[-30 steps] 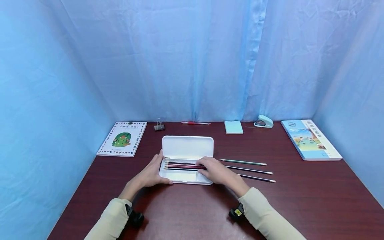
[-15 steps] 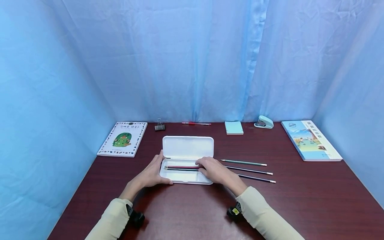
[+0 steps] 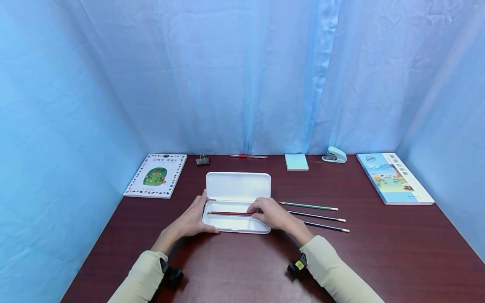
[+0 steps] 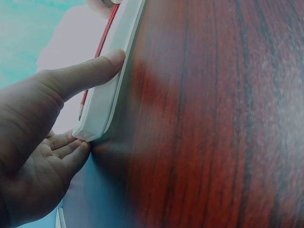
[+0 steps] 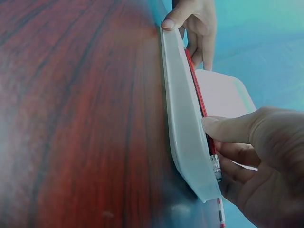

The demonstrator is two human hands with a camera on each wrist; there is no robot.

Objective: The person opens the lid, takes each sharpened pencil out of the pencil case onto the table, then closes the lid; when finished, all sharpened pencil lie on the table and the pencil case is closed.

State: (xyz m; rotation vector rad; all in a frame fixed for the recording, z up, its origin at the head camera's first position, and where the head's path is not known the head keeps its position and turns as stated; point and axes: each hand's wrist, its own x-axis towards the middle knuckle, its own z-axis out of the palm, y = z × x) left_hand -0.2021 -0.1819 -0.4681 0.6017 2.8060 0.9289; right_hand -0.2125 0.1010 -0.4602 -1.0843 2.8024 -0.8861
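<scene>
A white pencil case lies on the table with its lid raised at the back. The left hand grips the case's left end. Its thumb lies along the front wall, and the other fingers are around at the end and back. Inside the case is a red pencil, its sharpened tip towards the left. The right hand pinches this pencil near its metal-ringed end, with the thumb on the near side and curled fingers behind. The hand hides that end in the head view.
Right of the case lie a green pencil and two dark pencils. Along the back are a book, a binder clip, a red pen, sticky notes, a stapler and a blue book.
Several dark and red lines spread across the case a second ago have narrowed to one red pencil. The right fingers have curled in slightly; the left hand holds its place.
</scene>
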